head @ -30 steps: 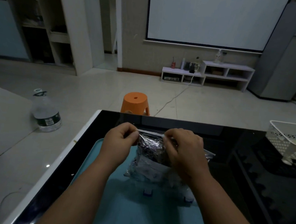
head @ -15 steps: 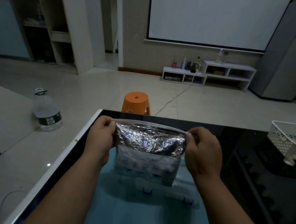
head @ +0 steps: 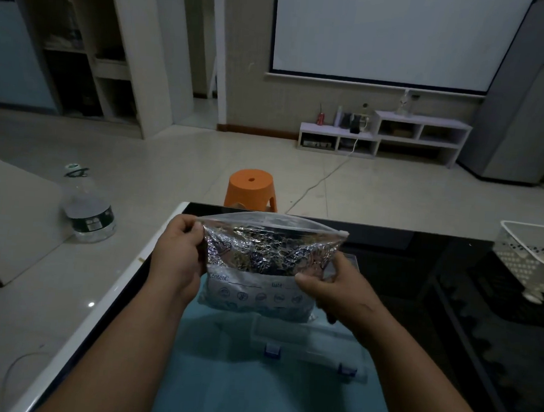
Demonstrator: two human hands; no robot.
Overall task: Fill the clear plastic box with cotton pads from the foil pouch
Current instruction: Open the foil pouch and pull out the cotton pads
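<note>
Left hand (head: 180, 251) and right hand (head: 335, 287) are clamping the crinkled silver foil pouch (head: 266, 263) above the clear plastic box (head: 312, 347) on the desk (head: 449, 314). Pulling unevenly risks spilling pads.

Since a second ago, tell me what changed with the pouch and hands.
The foil pouch rose and was pulled flat. The right hand dropped from the zip corner to its lower right side. The left hand still grips the top left; the clear plastic box stayed put.

Crinkled foil pouch (head: 268, 263) held upright above the clear plastic box (head: 309, 346).
</note>
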